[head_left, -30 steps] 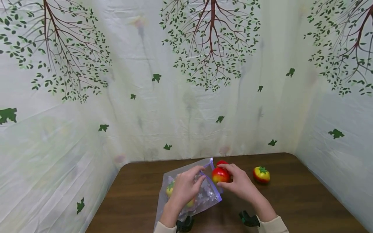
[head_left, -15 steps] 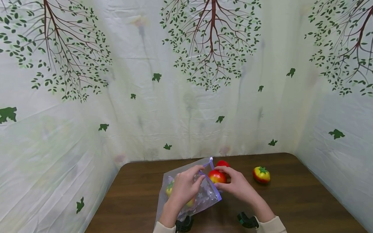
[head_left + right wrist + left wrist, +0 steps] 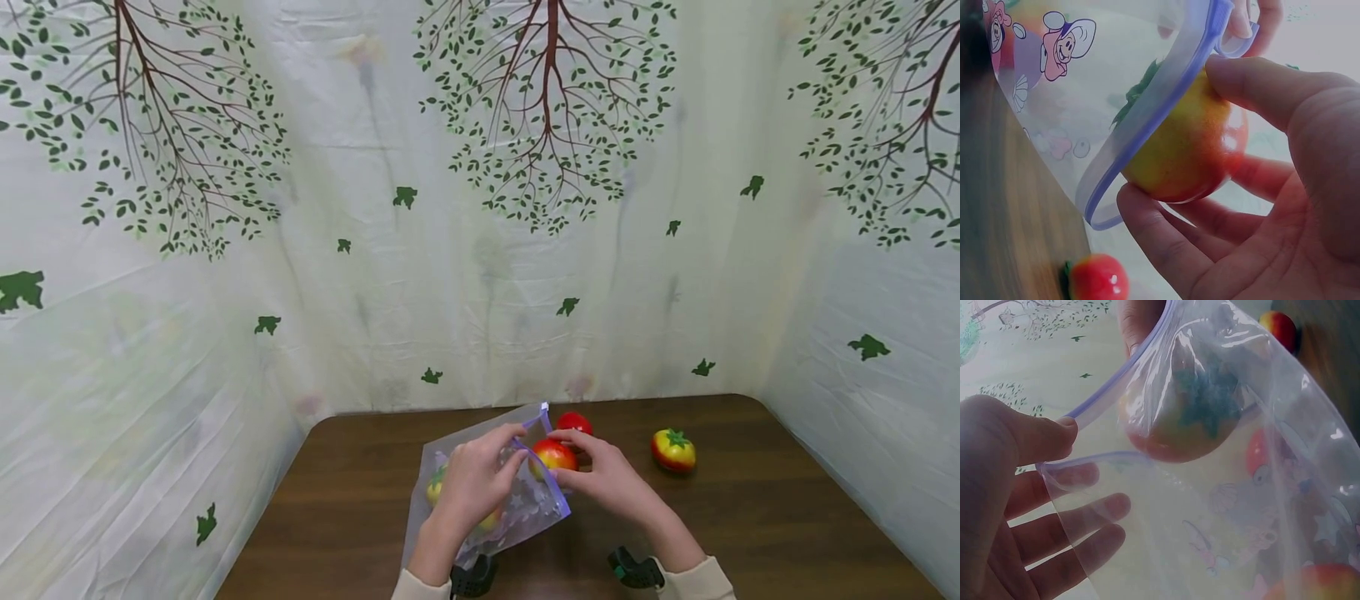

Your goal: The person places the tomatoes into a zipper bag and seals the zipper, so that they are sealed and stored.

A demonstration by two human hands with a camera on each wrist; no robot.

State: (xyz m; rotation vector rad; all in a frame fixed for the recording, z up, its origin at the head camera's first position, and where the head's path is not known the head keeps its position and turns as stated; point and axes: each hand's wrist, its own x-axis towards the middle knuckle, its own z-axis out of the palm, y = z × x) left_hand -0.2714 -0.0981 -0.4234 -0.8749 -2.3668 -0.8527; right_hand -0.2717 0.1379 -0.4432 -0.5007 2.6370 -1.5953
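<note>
A clear zip bag with a purple rim and printed figures lies tilted over the table. My left hand pinches the rim of its mouth between thumb and index finger, the other fingers spread behind the film in the left wrist view. My right hand grips a yellow-and-red tomato with a green leafy top. In the right wrist view the leafy end is inside the bag mouth, while the rounded end is still outside between thumb and fingers. Another tomato shows through the bag, partly hidden by my left hand.
A red fruit sits just behind the right hand, beside the bag's mouth. Farther right on the brown wooden table stands a yellow-and-red tomato. A pale curtain with printed trees hangs around the table.
My right hand has moved left with the tomato, from outside the rim to partly inside the bag mouth. The red fruit behind shows more. My left hand holds the same place.
</note>
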